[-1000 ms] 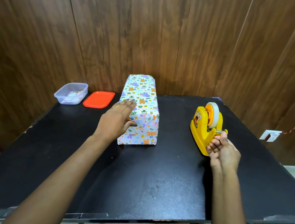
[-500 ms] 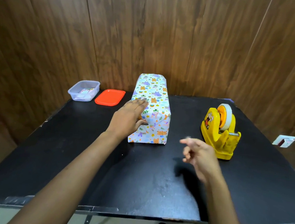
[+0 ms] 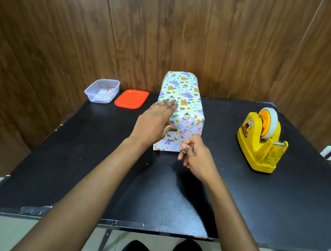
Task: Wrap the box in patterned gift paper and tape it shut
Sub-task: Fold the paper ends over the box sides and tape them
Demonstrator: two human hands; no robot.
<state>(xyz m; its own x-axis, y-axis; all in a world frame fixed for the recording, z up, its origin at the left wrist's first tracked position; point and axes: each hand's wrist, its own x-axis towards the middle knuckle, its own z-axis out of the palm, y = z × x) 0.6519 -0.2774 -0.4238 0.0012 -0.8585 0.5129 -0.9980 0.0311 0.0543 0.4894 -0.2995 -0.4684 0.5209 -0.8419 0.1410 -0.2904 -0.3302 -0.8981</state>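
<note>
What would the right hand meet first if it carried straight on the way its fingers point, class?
Probably the near end of the wrapped box. The right hand points up and left at that face, fingertips about at its lower edge, beside the left hand. Whether they touch is unclear.

I see the right hand [image 3: 196,157] off the tape dispenser [image 3: 261,141] now. Its fingertips [image 3: 184,145] sit at the wrapped box [image 3: 179,114] near end.

The paper-wrapped box [image 3: 181,110] lies lengthwise mid-table, its near end folded shut.

bright, sharp view; wide-angle bowing at edges.
</note>
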